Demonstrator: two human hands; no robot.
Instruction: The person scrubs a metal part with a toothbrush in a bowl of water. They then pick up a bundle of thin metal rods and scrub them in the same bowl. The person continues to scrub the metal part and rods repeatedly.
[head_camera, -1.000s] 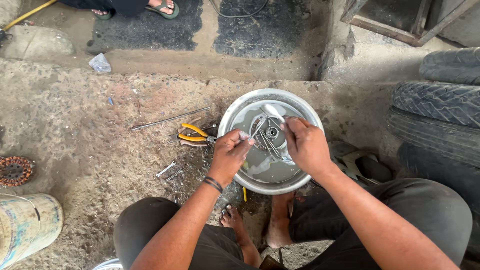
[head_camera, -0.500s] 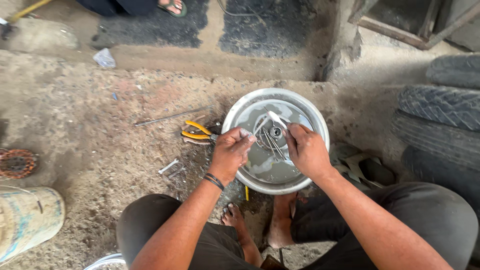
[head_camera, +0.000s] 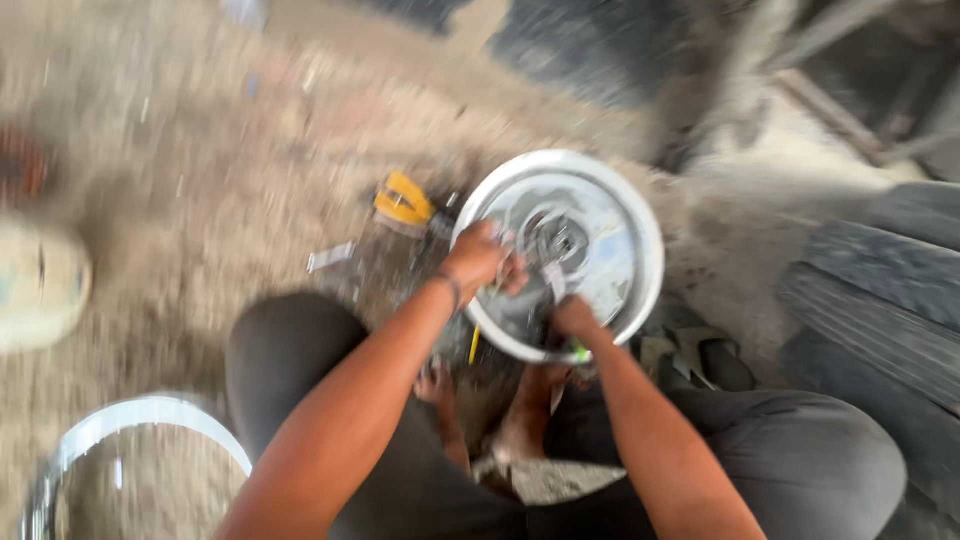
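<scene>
Wheel rim (head_camera: 640, 250), round and silver, lies flat on the dirt floor (head_camera: 200, 200) between the squatting person's knees, under both hands; frame heavily blurred. Far left of the left hand: a pale drum-like container (head_camera: 40, 285), and below it the curved edge of a second bright rim (head_camera: 130, 420). Nearer, a small metal scrap (head_camera: 330, 257), then yellow-handled pliers (head_camera: 405, 203) just left of the rim. Left hand (head_camera: 480, 262) rests on the rim's left inner face, fingers curled toward the hub (head_camera: 558, 240); whether it is clamped on a part, cannot tell. Right hand (head_camera: 570, 322) sits at the rim's near edge, fingers bunched, a green speck beside it; grip unclear. Stacked tyres (head_camera: 880, 300) right of the right hand. Judged step: working at hub fittings. Next move would call for a steadied rim and a firm pinch at the hub.
</scene>
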